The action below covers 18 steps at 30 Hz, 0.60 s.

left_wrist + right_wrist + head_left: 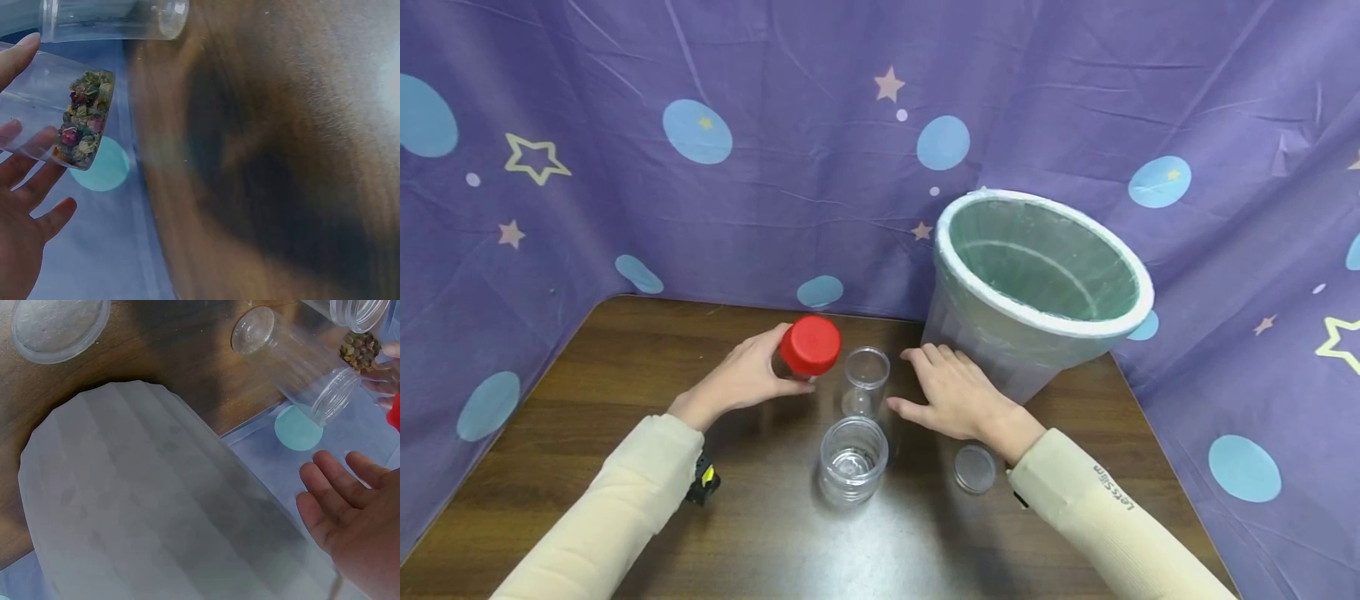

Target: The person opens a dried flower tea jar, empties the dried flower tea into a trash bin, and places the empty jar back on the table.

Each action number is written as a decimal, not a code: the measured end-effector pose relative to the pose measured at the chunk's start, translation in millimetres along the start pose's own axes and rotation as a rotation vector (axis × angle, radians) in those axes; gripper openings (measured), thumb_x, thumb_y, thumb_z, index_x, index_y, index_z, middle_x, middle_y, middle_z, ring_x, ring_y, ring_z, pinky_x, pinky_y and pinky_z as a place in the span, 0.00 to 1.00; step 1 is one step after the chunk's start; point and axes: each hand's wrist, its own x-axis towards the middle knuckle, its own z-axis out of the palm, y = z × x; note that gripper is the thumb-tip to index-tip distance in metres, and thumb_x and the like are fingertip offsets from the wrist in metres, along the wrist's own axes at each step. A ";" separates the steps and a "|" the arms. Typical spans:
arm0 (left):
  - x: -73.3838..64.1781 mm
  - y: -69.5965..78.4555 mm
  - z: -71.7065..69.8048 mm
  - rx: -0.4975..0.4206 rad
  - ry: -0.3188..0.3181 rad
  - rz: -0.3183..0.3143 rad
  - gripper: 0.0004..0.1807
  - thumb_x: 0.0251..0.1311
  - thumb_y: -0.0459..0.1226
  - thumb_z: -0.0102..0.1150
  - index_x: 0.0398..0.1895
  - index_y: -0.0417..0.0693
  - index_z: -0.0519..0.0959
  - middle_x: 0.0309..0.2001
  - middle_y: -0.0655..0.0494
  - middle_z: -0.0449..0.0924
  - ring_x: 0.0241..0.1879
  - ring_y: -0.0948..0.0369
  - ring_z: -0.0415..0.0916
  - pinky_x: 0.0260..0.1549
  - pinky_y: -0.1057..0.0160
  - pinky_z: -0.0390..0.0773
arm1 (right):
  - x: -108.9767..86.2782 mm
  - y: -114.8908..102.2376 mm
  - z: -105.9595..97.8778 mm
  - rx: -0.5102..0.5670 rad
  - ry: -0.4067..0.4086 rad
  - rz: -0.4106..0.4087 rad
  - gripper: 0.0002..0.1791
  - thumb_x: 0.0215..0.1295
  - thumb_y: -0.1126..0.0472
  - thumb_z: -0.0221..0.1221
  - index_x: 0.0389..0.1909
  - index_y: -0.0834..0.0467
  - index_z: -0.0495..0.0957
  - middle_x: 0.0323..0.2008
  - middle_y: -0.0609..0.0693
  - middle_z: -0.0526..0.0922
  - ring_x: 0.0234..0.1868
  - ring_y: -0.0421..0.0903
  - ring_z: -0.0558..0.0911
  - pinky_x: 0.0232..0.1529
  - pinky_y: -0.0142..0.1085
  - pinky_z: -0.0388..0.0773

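My left hand (741,379) grips a clear jar with a red lid (811,344) at the left of the group of jars. Dried flowers (84,119), green, yellow and dark pink, lie at the bottom of this jar. In the left wrist view the jar is lifted off the table. My right hand (958,396) holds nothing, its fingers spread in front of the bin and to the right of a tall clear lidless jar (865,371). Nearer the front stands a wider clear jar (853,471), also lidless. A clear lid (975,468) lies flat below the right wrist.
A large pale bin (1037,304) with a white rim and a green liner stands at the back right of the brown wooden table (760,517). Purple patterned cloth (820,167) hangs behind the table and along its sides.
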 end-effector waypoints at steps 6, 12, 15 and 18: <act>0.7 11.5 -10.4 0.021 -0.007 0.034 0.42 0.40 0.49 0.79 0.62 0.53 0.71 0.53 0.55 0.82 0.56 0.51 0.79 0.54 0.43 0.77 | -0.1 1.0 -1.5 0.014 0.017 0.008 0.38 0.63 0.35 0.56 0.62 0.60 0.70 0.49 0.54 0.79 0.51 0.54 0.79 0.52 0.48 0.77; 0.5 21.1 -16.9 0.064 -0.018 0.084 0.41 0.40 0.51 0.78 0.60 0.56 0.72 0.51 0.60 0.82 0.52 0.56 0.80 0.52 0.46 0.79 | -0.4 1.8 -3.3 0.044 0.036 0.023 0.40 0.63 0.34 0.56 0.64 0.60 0.69 0.49 0.54 0.79 0.51 0.53 0.79 0.51 0.48 0.78; -0.1 27.8 -18.7 0.079 -0.025 0.125 0.40 0.40 0.51 0.78 0.60 0.56 0.72 0.50 0.61 0.82 0.49 0.58 0.81 0.50 0.49 0.80 | -0.8 2.6 -5.2 0.064 0.030 0.039 0.41 0.62 0.33 0.56 0.65 0.60 0.67 0.53 0.54 0.79 0.53 0.53 0.79 0.52 0.48 0.78; 0.1 35.5 -19.8 0.103 -0.030 0.174 0.40 0.41 0.52 0.77 0.61 0.56 0.72 0.50 0.62 0.83 0.48 0.59 0.82 0.48 0.51 0.80 | -0.9 3.8 -8.5 0.091 0.027 0.061 0.42 0.62 0.32 0.56 0.66 0.59 0.66 0.55 0.53 0.78 0.54 0.53 0.79 0.53 0.49 0.78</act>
